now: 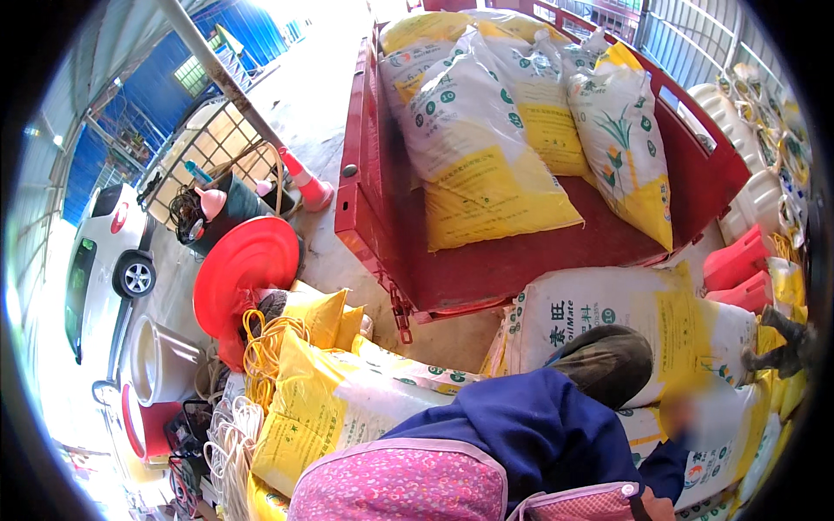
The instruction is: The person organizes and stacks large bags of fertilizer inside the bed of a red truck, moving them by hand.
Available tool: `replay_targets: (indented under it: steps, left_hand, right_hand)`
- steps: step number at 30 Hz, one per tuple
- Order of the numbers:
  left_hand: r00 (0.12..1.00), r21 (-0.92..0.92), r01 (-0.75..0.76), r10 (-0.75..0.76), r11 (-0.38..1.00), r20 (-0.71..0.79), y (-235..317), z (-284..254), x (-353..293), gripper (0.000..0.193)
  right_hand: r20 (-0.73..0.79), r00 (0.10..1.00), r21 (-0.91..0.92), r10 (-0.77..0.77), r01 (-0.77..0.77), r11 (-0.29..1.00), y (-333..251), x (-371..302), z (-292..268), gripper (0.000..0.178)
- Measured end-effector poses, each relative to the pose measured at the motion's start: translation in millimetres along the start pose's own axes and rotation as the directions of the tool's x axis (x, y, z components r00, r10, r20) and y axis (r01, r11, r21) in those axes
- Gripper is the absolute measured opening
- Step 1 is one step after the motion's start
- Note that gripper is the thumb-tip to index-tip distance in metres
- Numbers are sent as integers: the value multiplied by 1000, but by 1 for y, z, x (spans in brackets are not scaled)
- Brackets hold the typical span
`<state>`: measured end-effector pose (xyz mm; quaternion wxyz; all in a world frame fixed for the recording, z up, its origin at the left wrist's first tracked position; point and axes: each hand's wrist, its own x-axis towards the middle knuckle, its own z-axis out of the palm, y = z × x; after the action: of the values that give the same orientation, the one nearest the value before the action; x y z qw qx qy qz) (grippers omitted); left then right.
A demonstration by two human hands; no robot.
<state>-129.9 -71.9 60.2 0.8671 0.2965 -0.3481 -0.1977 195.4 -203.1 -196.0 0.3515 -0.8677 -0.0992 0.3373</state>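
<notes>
A blue sleeve and a pink flowered apron fill the bottom middle, with a dark trouser knee above them. At the sleeve's right end, what seems to be my right hand is smeared by a blur over a white and yellow sack. Its fingers cannot be made out, nor whether it grips the sack. Another bit of skin shows at the lower edge, too cut off to place. My left hand is outside the picture. A larger printed sack lies just beyond the knee, and a yellow sack lies left of the apron.
A red cart bed carries several full sacks. Left of it are a red and white cone, a red round basin, coiled yellow cord, and a pale bucket. Dark boots appear far right; a white car, far left.
</notes>
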Motion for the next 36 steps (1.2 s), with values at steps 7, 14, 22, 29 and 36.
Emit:
replay_targets:
  steps: [7,14,22,29,36]
  left_hand:
    - [999,12,-29,29,999,25,-7,35,-20,36]
    - [997,-22,-24,26,999,73,-26,48,-36,36]
    - [992,875,119,-20,470,-124,-77,6,-36,56]
    - [961,870,-67,-204,489,189,-88,36,-17,20]
    - [929,668,-220,-57,711,366,-84,49,-19,40]
  right_hand:
    - [20,1000,-97,1,1,995,-43,-35,-2,42]
    - [-59,979,253,-197,205,945,-118,-96,-97,48]
    - [-304,874,458,-380,484,746,-193,-149,-139,36]
    - [-329,896,586,-297,441,680,-191,-169,-111,29]
    - [-444,877,608,-183,445,658,-151,-154,-106,30]
